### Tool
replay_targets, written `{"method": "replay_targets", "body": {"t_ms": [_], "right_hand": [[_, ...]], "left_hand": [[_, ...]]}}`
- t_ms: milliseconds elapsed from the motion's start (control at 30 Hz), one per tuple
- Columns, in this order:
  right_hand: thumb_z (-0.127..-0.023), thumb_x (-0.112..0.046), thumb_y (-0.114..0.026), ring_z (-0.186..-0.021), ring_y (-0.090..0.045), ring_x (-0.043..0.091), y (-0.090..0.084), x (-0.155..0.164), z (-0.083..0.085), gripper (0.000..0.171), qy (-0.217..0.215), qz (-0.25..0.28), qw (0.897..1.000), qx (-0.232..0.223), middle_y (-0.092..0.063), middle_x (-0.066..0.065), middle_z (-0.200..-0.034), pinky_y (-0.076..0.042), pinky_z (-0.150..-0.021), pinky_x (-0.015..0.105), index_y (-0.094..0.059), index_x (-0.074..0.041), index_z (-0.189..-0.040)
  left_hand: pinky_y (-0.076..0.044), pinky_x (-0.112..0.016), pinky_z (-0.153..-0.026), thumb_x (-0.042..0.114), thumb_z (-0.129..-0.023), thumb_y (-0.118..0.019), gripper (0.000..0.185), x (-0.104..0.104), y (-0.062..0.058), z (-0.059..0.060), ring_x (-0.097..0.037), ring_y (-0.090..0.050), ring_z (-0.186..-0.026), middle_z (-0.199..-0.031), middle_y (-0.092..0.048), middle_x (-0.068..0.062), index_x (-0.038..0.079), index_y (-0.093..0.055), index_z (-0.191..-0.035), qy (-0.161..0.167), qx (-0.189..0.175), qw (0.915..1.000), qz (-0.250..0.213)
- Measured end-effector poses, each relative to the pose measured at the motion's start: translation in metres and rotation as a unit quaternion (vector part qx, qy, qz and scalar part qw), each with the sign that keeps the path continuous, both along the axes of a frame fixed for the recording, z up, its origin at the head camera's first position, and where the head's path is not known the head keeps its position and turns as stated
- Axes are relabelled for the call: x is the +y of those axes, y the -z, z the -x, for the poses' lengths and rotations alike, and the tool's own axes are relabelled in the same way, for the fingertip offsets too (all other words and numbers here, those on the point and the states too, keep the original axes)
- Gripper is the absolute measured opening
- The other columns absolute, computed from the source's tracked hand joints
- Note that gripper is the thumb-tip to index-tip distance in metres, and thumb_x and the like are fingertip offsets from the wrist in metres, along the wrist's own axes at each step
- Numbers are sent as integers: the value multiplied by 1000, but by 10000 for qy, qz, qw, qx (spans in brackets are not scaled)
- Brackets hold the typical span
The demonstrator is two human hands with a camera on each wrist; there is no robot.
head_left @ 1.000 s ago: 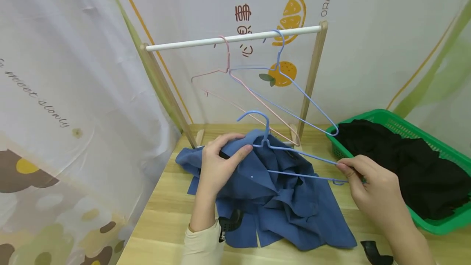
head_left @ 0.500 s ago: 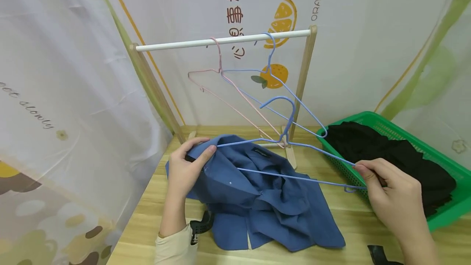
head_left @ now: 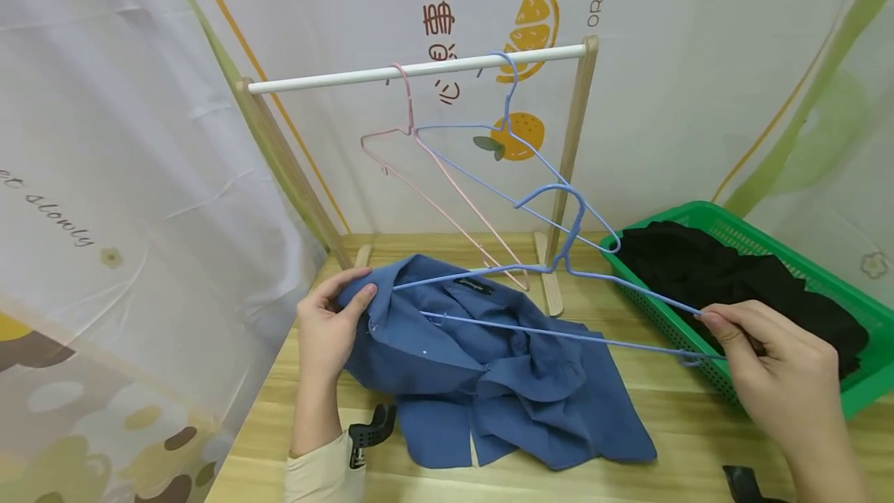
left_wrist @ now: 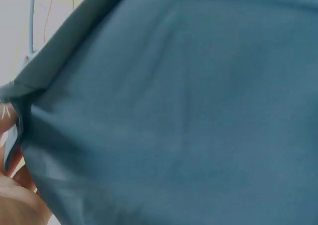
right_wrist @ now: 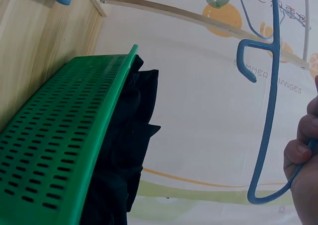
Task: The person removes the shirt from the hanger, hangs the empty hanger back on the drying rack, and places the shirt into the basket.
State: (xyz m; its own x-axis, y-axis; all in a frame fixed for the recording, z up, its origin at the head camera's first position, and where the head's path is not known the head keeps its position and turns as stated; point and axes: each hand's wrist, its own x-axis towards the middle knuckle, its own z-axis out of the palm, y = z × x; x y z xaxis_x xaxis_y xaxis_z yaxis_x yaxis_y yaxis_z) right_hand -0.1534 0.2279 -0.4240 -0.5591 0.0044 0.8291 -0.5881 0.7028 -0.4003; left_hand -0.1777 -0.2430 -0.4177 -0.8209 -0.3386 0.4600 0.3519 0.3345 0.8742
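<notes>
Left hand (head_left: 327, 326) pinched blue shirt (head_left: 489, 379) collar on counter (head_left: 698, 441) | right hand (head_left: 782, 379) pinched blue hanger (head_left: 559, 270) end, hanger spanning between the hands | green basket (head_left: 859, 309) just beyond right hand

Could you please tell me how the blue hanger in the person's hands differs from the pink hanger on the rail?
The blue hanger is pinched at one end by the right hand, its other end inside the blue shirt that the left hand grips; the pink hanger hangs free on the white rail. The blue hanger lies nearly level; the pink hanger dangles tilted. Both are thin wire hangers.
</notes>
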Motion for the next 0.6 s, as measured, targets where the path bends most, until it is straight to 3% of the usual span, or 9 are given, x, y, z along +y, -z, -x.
{"method": "replay_targets", "body": {"t_ms": [167, 267, 400, 500, 600], "right_hand": [[-99, -4, -74, -65, -37, -14, -2, 5, -4, 13, 39, 124, 9999, -89, -57, -43, -99, -30, -61, 5, -80, 5, -92], [-98, 2, -72, -65, -38, -13, -2, 8, -6, 11, -61, 452, 9989, -108, -60, -43, -99, -30, -60, 6, -79, 9, -92], [-97, 8, -71, -66, -40, -12, -3, 9, -8, 9, -96, 719, 9971, -237, -63, -42, -98, -31, -58, 9, -78, 10, -94], [-97, 8, -71, -66, -40, -12, -2, 11, -8, 8, -40, 699, 9971, -295, -63, -43, -98, -31, -57, 10, -79, 9, -95], [-96, 8, -71, -66, -41, -12, -1, 11, -8, 8, -63, 716, 9969, -328, -63, -43, -98, -31, -56, 10, -79, 8, -94]], "left_hand": [[-55, -13, -81, 1, -93, -80, 23, -12, 6, 0, 0, -71, -94, -100, -74, 21, 1, -79, -117, -315, -268, 9991, 15], [-54, -12, -83, 3, -94, -79, 23, -18, 9, -2, 2, -70, -94, -105, -79, 7, 3, -80, -117, -530, -598, 9967, 113], [-51, -11, -86, 12, -98, -78, 24, -21, 9, -5, -4, -67, -105, -123, -77, -14, 8, -79, -121, -545, -1293, 9892, 423], [-50, -15, -87, 21, -100, -76, 27, -20, 6, -7, -16, -65, -115, -132, -73, -15, 12, -78, -125, -527, -1672, 9820, 706], [-49, -17, -87, 24, -103, -73, 27, -17, 1, -9, -24, -64, -121, -134, -71, -15, 12, -77, -127, -617, -1498, 9825, 917]]}}
